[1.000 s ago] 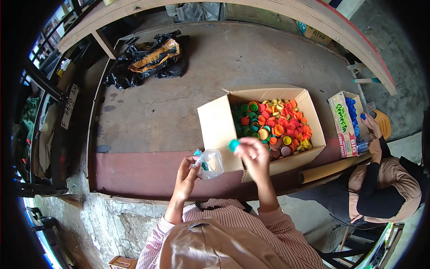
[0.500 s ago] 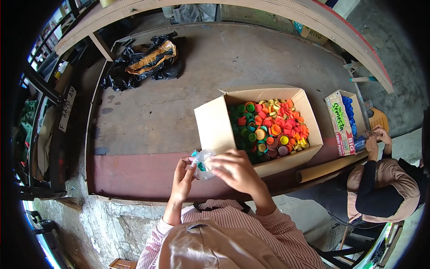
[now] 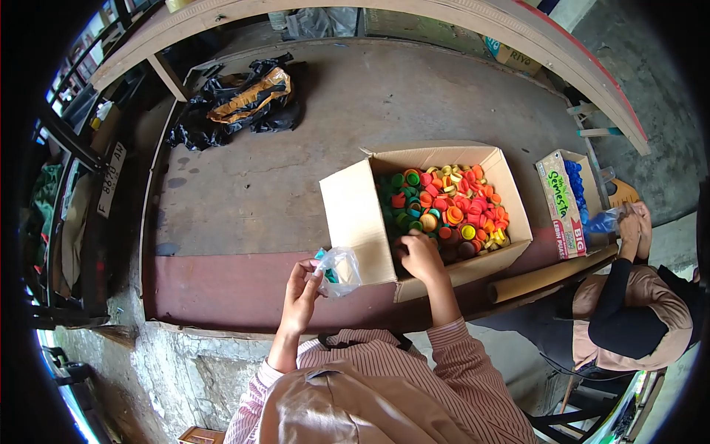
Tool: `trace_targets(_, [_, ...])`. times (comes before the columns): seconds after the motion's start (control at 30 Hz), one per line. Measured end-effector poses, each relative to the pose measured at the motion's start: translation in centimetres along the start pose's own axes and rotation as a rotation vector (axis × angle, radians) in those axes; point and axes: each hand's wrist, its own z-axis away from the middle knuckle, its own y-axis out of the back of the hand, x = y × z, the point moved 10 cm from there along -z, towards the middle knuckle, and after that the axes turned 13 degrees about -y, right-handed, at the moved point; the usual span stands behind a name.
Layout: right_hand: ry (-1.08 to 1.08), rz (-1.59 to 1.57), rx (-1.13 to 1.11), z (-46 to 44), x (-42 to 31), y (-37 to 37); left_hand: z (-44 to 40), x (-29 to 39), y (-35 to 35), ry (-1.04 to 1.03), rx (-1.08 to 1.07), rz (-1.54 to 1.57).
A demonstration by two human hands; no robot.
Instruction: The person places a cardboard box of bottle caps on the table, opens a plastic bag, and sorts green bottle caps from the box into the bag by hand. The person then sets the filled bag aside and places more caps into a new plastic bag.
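Note:
My left hand [image 3: 302,287] pinches the edge of a small clear plastic bag [image 3: 343,271] with some teal pieces inside, held up just left of the open cardboard box [image 3: 351,211]. Inside that box lies a heap of plastic bottle caps [image 3: 451,207] in green, red, orange and yellow. My right hand [image 3: 420,256] reaches over the near wall of the box, its fingers down among the caps at the near left corner. Those fingertips are mostly hidden, so I cannot tell whether they hold a cap.
To the right stands a smaller box of blue caps [image 3: 575,189]. Beside it a co-worker's hands [image 3: 634,222] hold a clear bag. A cardboard tube [image 3: 551,275] lies along the table's near edge. A crumpled black plastic bag [image 3: 214,111] rests at the far left.
My right hand has left the clear bag and moved right, into the box of caps. My left hand stays put with the bag. The co-worker's hands have lifted a clear bag.

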Motion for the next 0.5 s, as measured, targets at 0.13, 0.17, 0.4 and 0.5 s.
trace_targets(0.13, [-0.270, -0.752, 0.088, 0.1, 2.8, 2.2, 0.1, 0.1, 0.2, 0.005, 0.014, -0.007])
trace_targets(0.17, [-0.379, -1.112, 0.041, 0.4, 3.5, 1.4, 0.1, -0.1, 0.1, 0.008, 0.010, -0.013])
trace_targets(0.4, [0.381, -0.634, -0.035, 5.5, -11.2, 6.1, 0.1, 0.1, 0.0, -0.008, 0.016, 0.001])
trace_targets(0.5, [0.357, -0.297, 0.108, 6.3, -13.1, 5.8, 0.1, 0.4, -0.1, -0.017, 0.024, 0.001])
